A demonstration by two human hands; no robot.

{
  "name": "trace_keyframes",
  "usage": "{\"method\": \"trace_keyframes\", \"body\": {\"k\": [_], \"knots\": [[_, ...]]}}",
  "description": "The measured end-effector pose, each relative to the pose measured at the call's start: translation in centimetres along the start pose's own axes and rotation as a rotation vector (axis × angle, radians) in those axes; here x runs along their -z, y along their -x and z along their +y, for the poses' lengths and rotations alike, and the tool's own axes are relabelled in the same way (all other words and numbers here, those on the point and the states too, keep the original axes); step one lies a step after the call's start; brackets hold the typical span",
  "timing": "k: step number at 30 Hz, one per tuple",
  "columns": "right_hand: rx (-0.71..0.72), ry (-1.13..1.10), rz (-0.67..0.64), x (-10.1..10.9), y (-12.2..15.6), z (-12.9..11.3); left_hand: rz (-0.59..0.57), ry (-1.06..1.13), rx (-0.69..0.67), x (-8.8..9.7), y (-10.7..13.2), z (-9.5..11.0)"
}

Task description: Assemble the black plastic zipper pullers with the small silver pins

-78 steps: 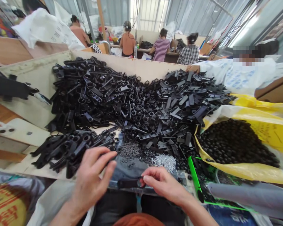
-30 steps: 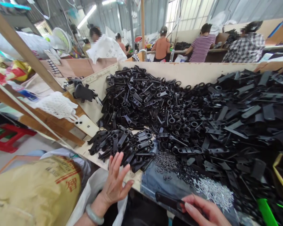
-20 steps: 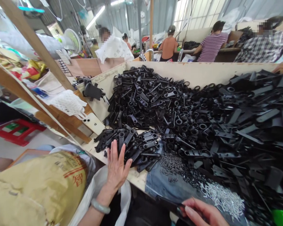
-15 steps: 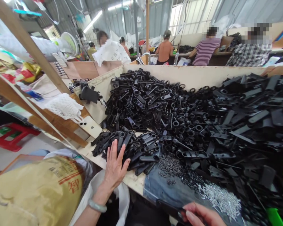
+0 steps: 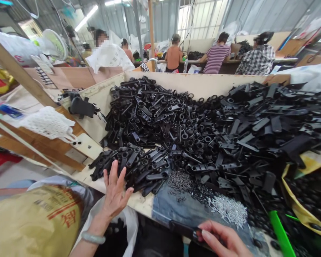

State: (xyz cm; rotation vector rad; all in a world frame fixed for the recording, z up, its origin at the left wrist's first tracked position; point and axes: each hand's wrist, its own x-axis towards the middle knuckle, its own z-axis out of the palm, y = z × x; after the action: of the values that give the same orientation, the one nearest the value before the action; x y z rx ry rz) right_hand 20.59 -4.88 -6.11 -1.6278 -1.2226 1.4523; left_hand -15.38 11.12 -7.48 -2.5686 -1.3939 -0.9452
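The left hand [image 5: 115, 196] spreads, holding nothing, at the pale wooden tabletop's [image 5: 140, 204] front edge, beside a low heap of elongated black plastic parts [image 5: 133, 157]. Further right along that edge, the right hand [image 5: 222, 236] pinches a long black plastic piece [image 5: 182, 228]; a slack fingertip grip could drop it, or a careless sweep scatter the small silver metal pins [image 5: 228, 210].

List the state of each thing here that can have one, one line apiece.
Left hand, spread open
Black part, gripped at one end
Right hand, closed on that part
White sack, mouth open
Small silver pieces, loosely heaped
Phone, back up
Tube light, lit
Yellow-edged bag, open
Fan, running or not unclear
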Motion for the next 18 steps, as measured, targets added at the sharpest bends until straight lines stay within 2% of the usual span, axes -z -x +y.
{"method": "trace_keyframes", "body": {"k": [3,5,6,7,8,10,12,13,14,15,18], "knots": [[-0.023,0.028,0.016,0.8,0.9,-1.2,0.114,0.084,0.022,1.0,-0.5,1.6],[-0.016,0.109,-0.023,1.1,1.6,-2.9,0.203,0.169,0.089,1.7,-1.1,4.2],[-0.015,0.174,-0.044,1.2,1.8,-3.9,0.176,0.226,0.112,2.0,-1.4,5.9],[-0.005,0.241,-0.085,1.1,1.9,-4.9,0.093,0.290,0.128,2.2,-1.6,7.9],[0.020,0.286,-0.111,1.0,1.9,-5.8,-0.040,0.395,0.140,2.4,-1.7,9.8],[0.101,0.321,-0.151,0.7,1.4,-7.0,-0.438,0.630,0.199,2.4,-1.6,13.6],[0.184,0.321,-0.177,0.4,0.6,-7.4,-0.793,0.861,0.349,1.9,-1.2,16.2],[0.213,0.313,-0.176,0.3,0.1,-7.3,-0.909,0.963,0.485,1.6,-1.0,17.0],[0.231,0.307,-0.149,0.3,-0.5,-7.1,-0.982,1.048,0.623,1.3,-0.8,17.4],[0.240,0.308,-0.090,0.2,-1.2,-6.7,-1.006,1.118,0.760,1.1,-0.7,17.5],[0.262,0.388,0.142,-0.1,-3.3,-5.3,-0.921,1.299,1.042,1.0,-0.7,16.8]]}}
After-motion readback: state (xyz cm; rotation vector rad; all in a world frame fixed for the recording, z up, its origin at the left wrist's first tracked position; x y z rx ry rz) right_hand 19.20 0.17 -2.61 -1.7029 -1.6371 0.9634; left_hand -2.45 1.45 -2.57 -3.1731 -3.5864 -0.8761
